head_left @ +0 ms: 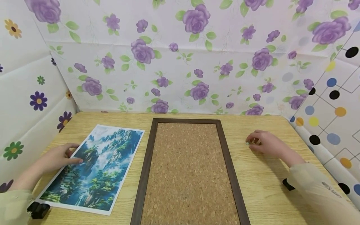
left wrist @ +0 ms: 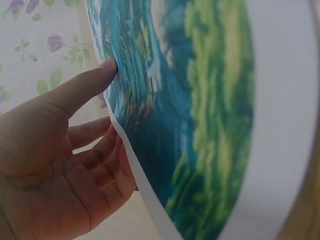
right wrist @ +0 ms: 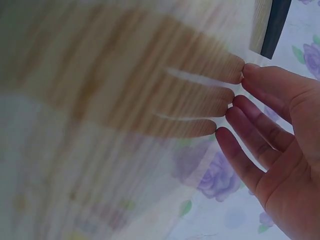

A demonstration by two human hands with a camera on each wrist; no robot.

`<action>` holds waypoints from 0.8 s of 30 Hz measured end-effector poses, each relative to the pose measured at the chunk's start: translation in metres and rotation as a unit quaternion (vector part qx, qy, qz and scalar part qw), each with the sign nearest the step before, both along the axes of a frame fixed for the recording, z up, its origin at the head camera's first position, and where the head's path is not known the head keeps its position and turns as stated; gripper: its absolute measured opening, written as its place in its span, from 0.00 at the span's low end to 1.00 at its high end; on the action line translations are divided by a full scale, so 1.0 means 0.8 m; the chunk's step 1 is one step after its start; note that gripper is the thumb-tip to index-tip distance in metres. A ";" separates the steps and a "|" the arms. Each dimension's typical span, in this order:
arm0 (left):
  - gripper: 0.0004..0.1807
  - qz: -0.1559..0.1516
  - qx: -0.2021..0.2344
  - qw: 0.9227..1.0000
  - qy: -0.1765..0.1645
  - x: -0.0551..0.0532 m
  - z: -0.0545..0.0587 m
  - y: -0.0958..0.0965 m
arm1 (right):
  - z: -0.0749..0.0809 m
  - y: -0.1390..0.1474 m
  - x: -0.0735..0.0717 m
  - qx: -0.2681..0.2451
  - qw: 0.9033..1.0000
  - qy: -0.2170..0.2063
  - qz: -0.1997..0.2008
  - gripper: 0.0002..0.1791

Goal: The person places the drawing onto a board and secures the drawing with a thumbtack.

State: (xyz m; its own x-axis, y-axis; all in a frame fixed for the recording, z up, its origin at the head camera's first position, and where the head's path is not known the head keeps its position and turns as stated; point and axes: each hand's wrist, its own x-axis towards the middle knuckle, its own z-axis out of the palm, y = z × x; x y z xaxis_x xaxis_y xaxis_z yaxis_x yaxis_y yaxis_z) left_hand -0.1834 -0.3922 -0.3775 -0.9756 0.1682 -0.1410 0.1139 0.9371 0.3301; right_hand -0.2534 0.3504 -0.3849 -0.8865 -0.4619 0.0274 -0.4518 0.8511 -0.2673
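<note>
My left hand [head_left: 59, 157] grips the left edge of a printed landscape picture [head_left: 95, 168], thumb on top and fingers underneath. The print shows blue-green mountains, mist and trees inside a white border. In the left wrist view, the sheet [left wrist: 210, 100] bends away from my thumb. My right hand [head_left: 265, 143] is low over the table's right side, its fingers loosely bent around tiny pale and yellowish objects [head_left: 247, 143], too small to identify. In the right wrist view, the fingertips [right wrist: 222, 134] touch the glossy tabletop, which mirrors them; no held object shows there.
Between my hands lies a cork board [head_left: 188, 168] in a dark brown frame [head_left: 232, 168]. The light wooden table [head_left: 270, 193] ends against a floral backdrop [head_left: 174, 72], with patterned side sheets left and right. Dark wrist pieces [head_left: 38, 210] show near both sleeves.
</note>
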 end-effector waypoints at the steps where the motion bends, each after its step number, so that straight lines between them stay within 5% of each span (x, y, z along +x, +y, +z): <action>1: 0.44 0.002 0.001 1.000 -0.002 0.001 0.000 -0.001 | 0.000 0.000 -0.001 0.000 1.000 -0.001 -0.002 0.09; 24: 0.32 -0.014 0.046 0.998 -0.050 0.013 0.010 -0.014 | 0.001 -0.012 -0.006 0.017 0.999 0.030 0.017 0.05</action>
State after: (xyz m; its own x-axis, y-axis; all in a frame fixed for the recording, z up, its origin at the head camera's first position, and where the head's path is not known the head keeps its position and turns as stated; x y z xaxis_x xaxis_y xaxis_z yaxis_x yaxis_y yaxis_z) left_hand -0.1732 -0.4035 -0.3693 -0.9522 0.2121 -0.2199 0.1022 0.8993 0.4251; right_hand -0.2579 0.3408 -0.3843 -0.8679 -0.4925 0.0647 -0.4943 0.8435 -0.2099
